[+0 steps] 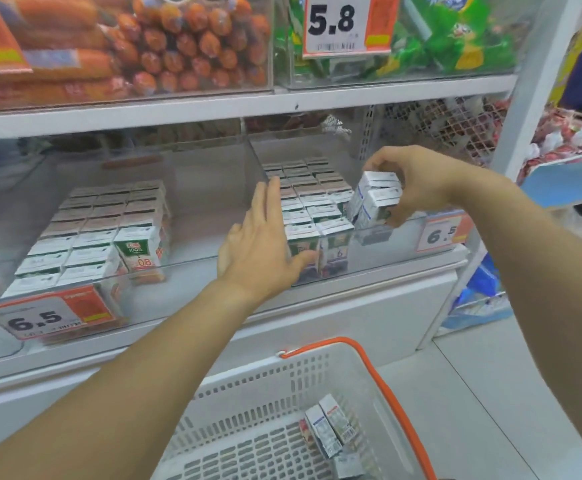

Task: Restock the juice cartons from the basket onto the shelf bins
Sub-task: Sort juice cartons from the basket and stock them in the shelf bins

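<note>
Sliding the two juice cartons (376,199) down into the gap at the right of the clear bin (379,258) will go best if they stay upright and snug against the rows already there. The right hand (417,183) grips them from above, tipped, just over that gap. The left hand (261,244) is flat and open, fingers straight, steadying the stacked cartons; a few more lie in the white basket (265,386) below.

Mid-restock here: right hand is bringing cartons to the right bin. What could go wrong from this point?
1. The right hand pinches stacked cartons tilted over the bin's front wall; one could slip free.
2. The open left hand rests beside the packed rows; a nudge might topple front cartons.
</note>
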Tool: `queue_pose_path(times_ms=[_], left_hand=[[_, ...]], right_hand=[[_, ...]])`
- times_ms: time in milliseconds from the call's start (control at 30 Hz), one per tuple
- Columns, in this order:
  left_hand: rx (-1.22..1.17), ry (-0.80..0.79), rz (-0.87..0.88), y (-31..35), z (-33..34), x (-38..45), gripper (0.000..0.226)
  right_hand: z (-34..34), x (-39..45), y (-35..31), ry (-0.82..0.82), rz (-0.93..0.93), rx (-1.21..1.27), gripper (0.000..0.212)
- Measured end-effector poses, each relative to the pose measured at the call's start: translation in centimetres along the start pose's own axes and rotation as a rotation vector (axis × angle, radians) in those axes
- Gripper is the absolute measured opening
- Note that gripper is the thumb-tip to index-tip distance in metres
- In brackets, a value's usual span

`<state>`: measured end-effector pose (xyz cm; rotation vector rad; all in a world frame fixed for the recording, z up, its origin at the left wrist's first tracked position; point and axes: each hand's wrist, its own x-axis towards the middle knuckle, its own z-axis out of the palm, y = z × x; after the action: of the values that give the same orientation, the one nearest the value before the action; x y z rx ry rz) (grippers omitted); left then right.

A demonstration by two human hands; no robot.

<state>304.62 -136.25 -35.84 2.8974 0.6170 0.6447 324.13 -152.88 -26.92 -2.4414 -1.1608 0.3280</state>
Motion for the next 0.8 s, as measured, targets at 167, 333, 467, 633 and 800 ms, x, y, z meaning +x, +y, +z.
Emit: queue_pose_path(times_ms=[167, 333, 467, 633, 800], left_hand=[[0.0, 0.041, 0.024, 0.0, 0.0, -0.2, 0.117], [0.009, 0.07, 0.019, 0.1, -0.4, -0.4, 0.115], [0.005, 0.057, 0.014, 0.3, -0.4, -0.5, 0.115], [0.005, 0.046, 0.003, 0.3, -0.5, -0.5, 0.115], [-0.023, 0.013, -0.004, 0.0, -0.6, -0.6, 0.113]], right_hand=[[0.9, 0.9, -1.0, -0.169, 0.049, 0.091, 0.071], [3.0, 1.3, -1.3, -0.201, 0.124, 0.123, 0.058], [3.7, 1.0, -0.6, -0.102, 0.115, 0.111, 0.055], [3.7, 0.6, 0.2, -0.034, 0.053, 0.01, 0.048], [3.2, -1.5, -0.2, 0.141, -0.064, -0.127, 0.043]])
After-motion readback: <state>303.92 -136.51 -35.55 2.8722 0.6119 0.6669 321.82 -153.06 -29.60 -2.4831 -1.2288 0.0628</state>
